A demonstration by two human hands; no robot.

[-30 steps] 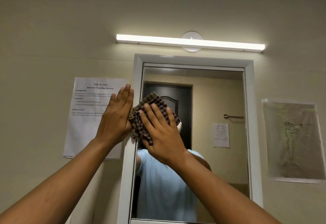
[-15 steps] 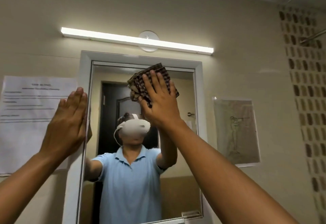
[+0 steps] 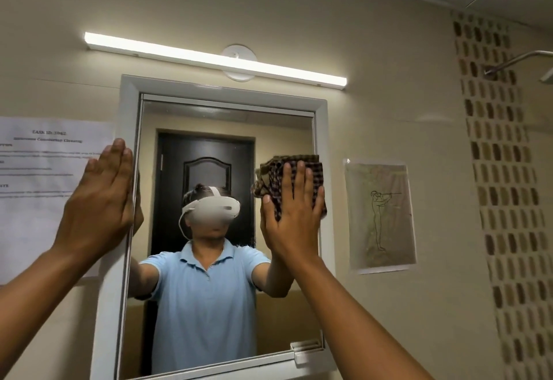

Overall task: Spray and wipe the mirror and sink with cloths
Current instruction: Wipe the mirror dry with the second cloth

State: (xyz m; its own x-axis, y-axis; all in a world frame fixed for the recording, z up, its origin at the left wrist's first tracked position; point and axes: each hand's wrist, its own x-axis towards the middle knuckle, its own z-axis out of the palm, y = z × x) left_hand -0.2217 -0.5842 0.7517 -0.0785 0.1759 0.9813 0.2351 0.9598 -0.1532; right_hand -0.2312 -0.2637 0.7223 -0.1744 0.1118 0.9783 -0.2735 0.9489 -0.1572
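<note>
Now the right hand (image 3: 291,218), fingers straight, presses the checked cloth (image 3: 291,180) flat at the mirror's (image 3: 209,140) right edge, down from the top edge half a second ago, while the open left hand (image 3: 100,203) braces the frame's left side; glass wiping continues, sink unseen.

Cloth (image 3: 294,183) on mirror (image 3: 209,304) — right edge.

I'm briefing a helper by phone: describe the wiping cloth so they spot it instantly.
Find the white-framed wall mirror under the strip light. At its right edge, the right hand presses a crumpled brown-checked fabric cloth flat against the glass. It is the only patterned fabric; nearby sheets are paper.
</note>
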